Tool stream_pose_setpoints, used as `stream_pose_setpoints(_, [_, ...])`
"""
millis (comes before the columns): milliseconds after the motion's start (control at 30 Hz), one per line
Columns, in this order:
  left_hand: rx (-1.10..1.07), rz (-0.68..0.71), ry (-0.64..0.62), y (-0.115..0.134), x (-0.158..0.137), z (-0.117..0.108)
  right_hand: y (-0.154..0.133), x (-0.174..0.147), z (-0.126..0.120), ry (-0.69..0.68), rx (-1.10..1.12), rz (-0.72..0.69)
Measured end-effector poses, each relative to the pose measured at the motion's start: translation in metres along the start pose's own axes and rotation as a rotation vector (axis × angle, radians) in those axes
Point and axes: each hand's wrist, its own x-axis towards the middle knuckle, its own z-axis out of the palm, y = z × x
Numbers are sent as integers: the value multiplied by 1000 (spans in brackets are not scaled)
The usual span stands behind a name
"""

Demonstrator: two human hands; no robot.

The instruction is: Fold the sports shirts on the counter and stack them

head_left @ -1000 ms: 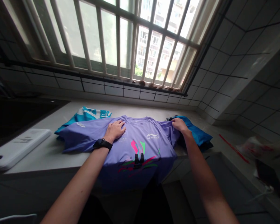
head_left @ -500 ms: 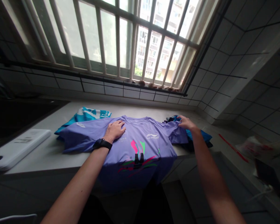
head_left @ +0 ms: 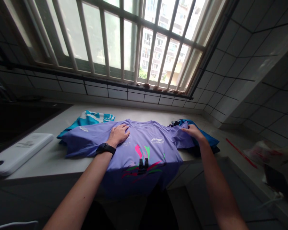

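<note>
A purple T-shirt (head_left: 144,147) with a white chest logo and a coloured print lies spread over the counter, its lower part hanging down the front edge. My left hand (head_left: 119,133) rests flat on its chest near the collar, fingers extended, a black watch on the wrist. At the sleeve on the right, my right hand (head_left: 192,131) pinches the fabric between thumb and fingers. Folded teal clothing (head_left: 88,118) with white lettering sits partly under the left sleeve. Blue and dark clothing (head_left: 204,135) lies behind and beneath the right sleeve.
A white box-shaped device (head_left: 21,153) stands on the counter (head_left: 69,167) at the left. A red strip (head_left: 241,153) and a clear plastic bag (head_left: 261,151) lie at the right. Behind the counter is a barred window (head_left: 124,48).
My right hand has shifted slightly and lifted the sleeve's upper edge, uncovering more of the blue clothing behind it. My left hand stays on the shirt's chest.
</note>
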Motion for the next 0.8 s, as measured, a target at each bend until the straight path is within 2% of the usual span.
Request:
stream_pose_setpoints(100, [-14,3,19,-1,0,1,-15,-5,8,-72,172,107])
stream_pose_setpoints(167, [-15,3,24,-1,0,1,-31,-10,15,-72,281,135])
stream_pose_setpoints(233, [-11,1,16,-1,-1,1,-46,-14,21,-58,337,151])
stream_pose_setpoints(300, [-8,-2,9,-1,-1,1,-58,-17,26,-103,430,166])
stream_pose_setpoints(367, [-13,-3,13,-1,-1,1,-64,-18,29,-177,550,163])
stream_pose_setpoints(433, [-20,-4,23,-1,-1,1,-65,-18,32,-192,597,140])
stream_pose_setpoints(567, [-30,-3,28,-1,-1,2,-57,-13,43,-127,355,72])
stream_pose_setpoints(700, [-31,7,29,-3,0,3,-47,-15,65,-145,12,-189])
stream_pose_setpoints(800, [-29,10,33,-4,0,4,-44,-24,86,-242,-170,-359])
